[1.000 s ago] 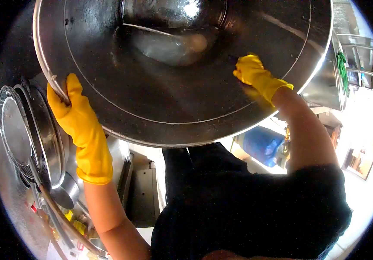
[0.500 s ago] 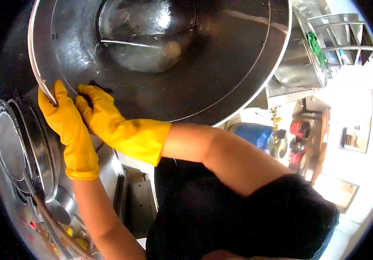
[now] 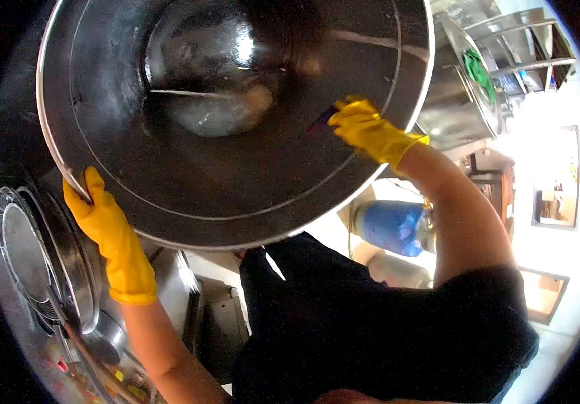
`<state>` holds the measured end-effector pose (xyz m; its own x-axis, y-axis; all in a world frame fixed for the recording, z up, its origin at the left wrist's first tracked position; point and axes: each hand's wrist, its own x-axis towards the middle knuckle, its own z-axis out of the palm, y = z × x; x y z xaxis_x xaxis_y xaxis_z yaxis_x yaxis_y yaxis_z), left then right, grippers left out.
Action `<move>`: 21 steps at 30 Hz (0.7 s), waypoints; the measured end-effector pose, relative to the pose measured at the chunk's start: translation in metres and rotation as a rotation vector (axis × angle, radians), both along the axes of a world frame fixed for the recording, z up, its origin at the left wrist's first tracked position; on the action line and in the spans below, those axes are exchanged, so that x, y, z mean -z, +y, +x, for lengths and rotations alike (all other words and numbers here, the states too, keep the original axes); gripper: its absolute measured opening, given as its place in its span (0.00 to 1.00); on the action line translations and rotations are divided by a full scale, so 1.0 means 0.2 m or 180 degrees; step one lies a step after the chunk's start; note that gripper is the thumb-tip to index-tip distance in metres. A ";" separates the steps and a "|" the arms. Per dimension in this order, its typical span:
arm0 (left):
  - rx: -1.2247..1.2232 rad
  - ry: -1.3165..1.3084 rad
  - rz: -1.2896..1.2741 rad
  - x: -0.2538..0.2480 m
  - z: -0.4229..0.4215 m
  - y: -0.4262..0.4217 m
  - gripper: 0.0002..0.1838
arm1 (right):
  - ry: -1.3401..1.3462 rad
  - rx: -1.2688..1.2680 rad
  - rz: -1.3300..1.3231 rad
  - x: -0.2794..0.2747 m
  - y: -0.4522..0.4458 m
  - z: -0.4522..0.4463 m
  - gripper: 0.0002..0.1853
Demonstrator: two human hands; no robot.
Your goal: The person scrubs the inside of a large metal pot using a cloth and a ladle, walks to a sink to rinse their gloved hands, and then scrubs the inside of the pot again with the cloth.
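Note:
A big metal pot lies tipped with its wide mouth toward me, its inner wall dark and wet-looking. Cloudy liquid shows deep inside it. My left hand, in a yellow rubber glove, is closed around the rim at the lower left, thumb and fingers on either side of the edge. Also gloved in yellow, my right hand is inside the mouth at the right, fingers curled on a dark purplish scouring pad against the wall. The pad is blurred and partly hidden by the fingers.
Round strainers and metal pans stand at the left, with a small saucepan below them. At the right are another large pot with a green cloth and a metal rack. A blue-wrapped container is below the rim.
My right hand has swept from beside my left hand across to the right side of the pot's inner wall. The left hand keeps its hold as the pot appears lower in view.

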<state>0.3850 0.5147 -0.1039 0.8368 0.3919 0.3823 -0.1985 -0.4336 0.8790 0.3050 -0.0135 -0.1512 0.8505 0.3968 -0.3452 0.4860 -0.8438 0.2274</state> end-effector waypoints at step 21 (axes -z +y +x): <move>-0.1381 0.0919 0.0663 0.00 -0.16 -0.04 0.29 | 0.0165 0.1226 0.3728 1.69 1.29 0.99 0.21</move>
